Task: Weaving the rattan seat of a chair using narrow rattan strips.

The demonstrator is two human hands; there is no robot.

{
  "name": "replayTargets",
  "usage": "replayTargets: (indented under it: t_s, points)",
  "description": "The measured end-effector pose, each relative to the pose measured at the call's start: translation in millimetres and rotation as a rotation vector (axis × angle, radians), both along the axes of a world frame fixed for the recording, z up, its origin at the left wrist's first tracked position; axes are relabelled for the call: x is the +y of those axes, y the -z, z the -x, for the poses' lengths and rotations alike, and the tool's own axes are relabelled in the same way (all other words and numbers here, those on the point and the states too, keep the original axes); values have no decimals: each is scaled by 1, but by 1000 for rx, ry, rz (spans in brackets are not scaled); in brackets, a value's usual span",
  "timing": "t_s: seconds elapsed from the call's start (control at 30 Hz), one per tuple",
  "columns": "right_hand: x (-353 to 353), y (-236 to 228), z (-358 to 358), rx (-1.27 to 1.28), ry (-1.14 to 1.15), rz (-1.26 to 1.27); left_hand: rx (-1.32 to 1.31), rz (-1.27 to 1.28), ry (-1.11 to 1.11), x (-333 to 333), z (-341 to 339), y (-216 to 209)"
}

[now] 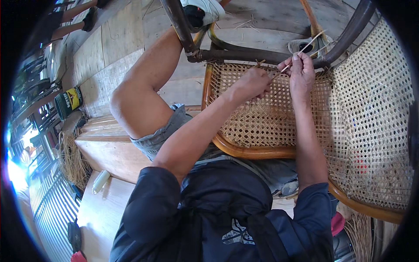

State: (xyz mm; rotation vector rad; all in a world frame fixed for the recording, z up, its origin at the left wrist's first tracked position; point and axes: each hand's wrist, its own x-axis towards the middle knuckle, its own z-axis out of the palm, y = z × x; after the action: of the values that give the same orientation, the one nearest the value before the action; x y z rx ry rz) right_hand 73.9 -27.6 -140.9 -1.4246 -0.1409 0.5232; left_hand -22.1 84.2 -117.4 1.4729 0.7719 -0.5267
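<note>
A chair with an open-weave cane seat (pixel 257 126) lies across my lap, its bent wooden rim toward me. My right hand (pixel 302 74) is at the far edge of the seat, pinching a thin pale cane strand (pixel 313 42) between thumb and fingers. The strand slants up to the right and runs down toward the weave. Just left of it, my left hand (pixel 254 84) rests over the seat with its fingers curled; what they grip is hidden. Short cane ends (pixel 260 63) stick up beside its knuckles. A dark chair rail (pixel 244 56) runs just beyond both hands.
The chair's woven back (pixel 375 118) rises at the right. A green and yellow bucket (pixel 68 103) and a bundle of loose cane (pixel 72 155) stand at the left. A pale bottle (pixel 101 181) lies on a light board. Cane scraps litter the plank floor (pixel 126 35). Another person's legs (pixel 76 19) show at the far left.
</note>
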Motion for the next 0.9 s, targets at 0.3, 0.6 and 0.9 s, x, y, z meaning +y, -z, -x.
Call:
replayTargets:
  t_s: [0.3,0.6,0.9]
  points:
    - [-7,-53,-5,-417,-791,338,18,363,-267,4,13,3]
    - [-20,-34,-13,-352,-1063,875,74,-222,485,33,23,-10]
    - [-24,-41,-20,-361,-1081,981,117,-640,779,21,-10,-9]
